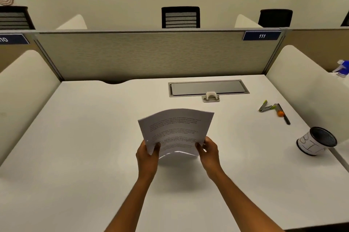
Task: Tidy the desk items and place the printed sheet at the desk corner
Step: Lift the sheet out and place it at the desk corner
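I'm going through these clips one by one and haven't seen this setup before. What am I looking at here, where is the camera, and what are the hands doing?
There is no machine here: a person wears one wide-angle camera on the head, looking down at their own bare hands. The left hand and right hand each grip a lower corner of the printed sheets, held up, slightly curved, above the white desk. To the right on the desk lie a stapler and a pen, close together, and a mesh cup tipped on its side. At the back is a cable hatch. Grey partitions surround the desk, with a tag reading 111.
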Motion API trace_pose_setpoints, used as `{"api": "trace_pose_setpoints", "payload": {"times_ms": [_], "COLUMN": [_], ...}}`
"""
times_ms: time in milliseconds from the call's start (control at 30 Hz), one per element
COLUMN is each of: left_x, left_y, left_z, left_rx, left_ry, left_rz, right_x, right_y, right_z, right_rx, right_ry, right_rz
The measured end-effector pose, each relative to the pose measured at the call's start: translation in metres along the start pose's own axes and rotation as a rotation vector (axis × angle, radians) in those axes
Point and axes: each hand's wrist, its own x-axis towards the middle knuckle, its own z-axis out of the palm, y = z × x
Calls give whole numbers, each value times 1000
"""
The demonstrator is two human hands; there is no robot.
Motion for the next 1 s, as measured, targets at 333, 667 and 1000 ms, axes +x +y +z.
{"api": "trace_pose_setpoints", "payload": {"times_ms": [333,667,1000], "left_x": [4,7,7], "left_y": [0,5,-3], "left_z": [-12,-6,-2], "left_rx": [-18,-29,-8], "left_ry": [-36,-10,-16], "left_rz": [36,31,76], "right_x": [-5,-3,0], "right_y": [-4,-12,-8], "right_z": [5,11,8], "right_rx": [-32,-10,7], "right_ry": [38,76,143], "right_rz": [-60,-33,-41]}}
